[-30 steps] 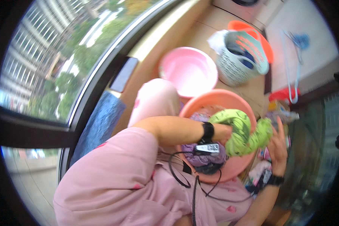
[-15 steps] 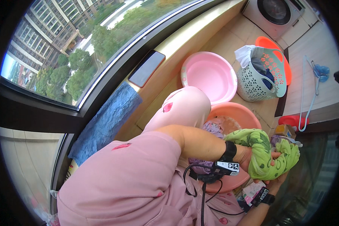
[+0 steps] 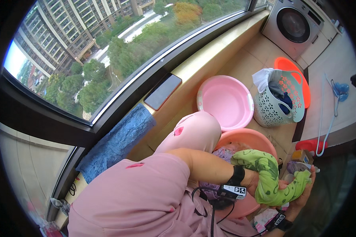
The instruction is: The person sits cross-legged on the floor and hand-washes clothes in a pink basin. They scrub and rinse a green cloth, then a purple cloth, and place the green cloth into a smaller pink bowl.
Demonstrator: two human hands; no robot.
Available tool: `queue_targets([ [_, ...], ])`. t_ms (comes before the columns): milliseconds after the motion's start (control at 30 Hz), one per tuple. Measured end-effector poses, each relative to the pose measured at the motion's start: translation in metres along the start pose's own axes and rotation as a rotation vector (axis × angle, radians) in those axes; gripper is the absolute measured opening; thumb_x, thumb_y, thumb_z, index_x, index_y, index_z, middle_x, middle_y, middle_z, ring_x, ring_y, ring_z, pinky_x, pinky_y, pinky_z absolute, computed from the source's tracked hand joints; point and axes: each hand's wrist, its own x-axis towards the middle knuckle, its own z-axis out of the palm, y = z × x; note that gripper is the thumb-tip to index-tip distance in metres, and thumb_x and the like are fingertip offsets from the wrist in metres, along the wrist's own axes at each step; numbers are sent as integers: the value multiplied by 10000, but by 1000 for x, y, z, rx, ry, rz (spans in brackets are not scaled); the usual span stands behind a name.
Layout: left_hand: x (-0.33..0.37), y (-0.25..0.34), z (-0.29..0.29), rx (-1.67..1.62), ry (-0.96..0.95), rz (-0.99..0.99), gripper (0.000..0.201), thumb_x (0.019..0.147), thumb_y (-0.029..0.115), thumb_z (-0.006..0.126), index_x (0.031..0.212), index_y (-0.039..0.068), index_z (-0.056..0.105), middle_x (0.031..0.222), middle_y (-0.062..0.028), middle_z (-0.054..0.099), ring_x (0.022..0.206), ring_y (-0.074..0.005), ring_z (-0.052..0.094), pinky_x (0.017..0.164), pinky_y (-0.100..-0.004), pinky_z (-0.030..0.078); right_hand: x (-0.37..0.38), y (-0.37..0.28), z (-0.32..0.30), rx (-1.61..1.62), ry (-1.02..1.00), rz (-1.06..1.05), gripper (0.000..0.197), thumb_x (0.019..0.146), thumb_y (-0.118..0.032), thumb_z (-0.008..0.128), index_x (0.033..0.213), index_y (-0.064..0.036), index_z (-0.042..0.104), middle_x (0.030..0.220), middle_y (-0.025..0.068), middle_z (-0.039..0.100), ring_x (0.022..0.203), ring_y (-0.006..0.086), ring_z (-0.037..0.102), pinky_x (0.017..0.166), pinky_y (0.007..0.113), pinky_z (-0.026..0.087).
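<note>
Right hand (image 3: 302, 197) shifted from beneath green cloth (image 3: 267, 170) to its outer end | left hand (image 3: 251, 179): fingers curled, grasping cloth | right: one finger straight, cannot tell whether gripping | cloth twisted, above peach basin's (image 3: 263, 140) right edge | purple cloth (image 3: 225, 154) inside, toward left rim

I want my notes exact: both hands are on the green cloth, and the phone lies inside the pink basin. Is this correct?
Wrong about the phone: the head view shows it on the window ledge. Left hand and right hand are indeed on the green cloth.
</note>
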Motion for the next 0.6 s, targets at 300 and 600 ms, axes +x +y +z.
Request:
queue_targets([
  [300,-35,5,3,-1870,825,207,235,858,270,731,1056,144,730,1118,28,699,1013,-154,669,806,-352,557,17,48,14,-498,49,171,119,843,-5,447,862,-11,564,779,29,554,690,108,511,646,247,431],
  [600,-11,3,-79,-2970,494,795,205,844,261,633,916,121,764,1044,-41,730,932,-226,704,889,-385,543,15,82,13,-967,-29,205,125,788,-43,497,800,35,594,694,77,581,668,138,535,635,316,439],
])
